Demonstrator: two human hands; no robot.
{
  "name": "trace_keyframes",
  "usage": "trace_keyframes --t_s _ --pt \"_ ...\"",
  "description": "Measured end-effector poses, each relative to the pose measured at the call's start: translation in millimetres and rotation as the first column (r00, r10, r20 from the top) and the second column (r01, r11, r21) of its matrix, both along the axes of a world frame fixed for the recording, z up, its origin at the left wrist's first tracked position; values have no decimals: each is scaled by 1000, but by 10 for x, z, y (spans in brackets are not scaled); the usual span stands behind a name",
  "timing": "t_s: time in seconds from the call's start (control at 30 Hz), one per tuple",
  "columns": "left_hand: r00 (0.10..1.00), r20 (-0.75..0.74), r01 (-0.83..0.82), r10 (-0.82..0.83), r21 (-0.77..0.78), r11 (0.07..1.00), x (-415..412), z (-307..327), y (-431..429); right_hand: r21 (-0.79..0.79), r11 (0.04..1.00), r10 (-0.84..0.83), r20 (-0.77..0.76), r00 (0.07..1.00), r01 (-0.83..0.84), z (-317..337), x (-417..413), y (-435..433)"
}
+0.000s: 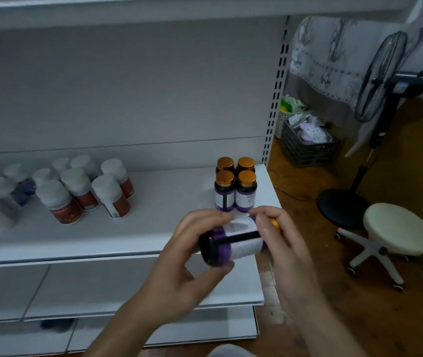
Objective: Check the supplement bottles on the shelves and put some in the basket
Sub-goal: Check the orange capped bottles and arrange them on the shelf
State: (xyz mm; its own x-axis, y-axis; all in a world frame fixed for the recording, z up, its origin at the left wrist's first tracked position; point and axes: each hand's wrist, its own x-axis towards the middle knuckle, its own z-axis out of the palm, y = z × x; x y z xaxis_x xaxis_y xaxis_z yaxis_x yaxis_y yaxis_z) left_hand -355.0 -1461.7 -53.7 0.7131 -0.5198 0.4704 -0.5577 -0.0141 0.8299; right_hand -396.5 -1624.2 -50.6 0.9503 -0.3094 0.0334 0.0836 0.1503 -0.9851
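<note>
A dark bottle with a purple and white label [236,242] lies on its side in both my hands, in front of the white shelf [153,228]. My left hand [187,269] grips its base end. My right hand [280,243] holds the end with the gold cap. Just behind, several matching gold-capped purple bottles [234,188] stand upright at the shelf's right end. A cluster of white-capped bottles with red labels [86,191] stands on the left of the shelf. No basket is visible.
Lower white shelves [127,292] jut out below my hands. To the right on the wooden floor are a white round stool [398,233], a black standing fan [380,81] and a dark crate of packets [308,145]. Blurred white and blue bottles [1,191] sit far left.
</note>
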Motion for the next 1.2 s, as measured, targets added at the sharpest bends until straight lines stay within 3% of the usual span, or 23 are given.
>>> trace_keyframes --t_s 0.03,0.13,0.23,0.3,0.43,0.53,0.63,0.83,0.93,1.1,1.2 --pt "995 -103 -7 2 -48 999 -3 -10 6 -34 999 42 119 992 -39 -34 -34 -61" --pt "879 -476 -106 -3 -202 974 -25 -24 -13 -199 959 229 136 964 -200 -145 -13 -200" --pt "770 -637 -205 44 -181 962 -3 -50 -59 -320 919 291 158 944 -229 -176 -9 -267" --pt "749 -656 -210 97 -96 973 15 -42 -91 -319 924 263 124 957 -212 -168 -8 -321" --pt "798 -591 -99 119 66 993 40 -63 -81 -128 976 182 29 983 -177 -161 26 -372" --pt "866 -499 11 0 19 1000 57 -76 -33 -112 988 104 -30 994 -107 -175 74 -346" --pt "922 -387 -17 18 5 1000 88 -78 -1 -111 990 81 -62 995 -88 -185 100 -296" --pt "830 -549 -135 97 -29 990 169 -35 67 -153 951 274 -1 962 -271 -232 133 -264" --pt "814 -566 -159 134 5 987 204 1 105 -142 958 250 -10 968 -249 -193 175 -209" --pt "859 -512 -10 27 37 999 306 13 290 -129 979 147 -76 986 -155 -122 277 -39" --pt "848 -528 -55 31 -29 998 371 37 348 -123 978 156 -91 984 -166 -96 320 20"
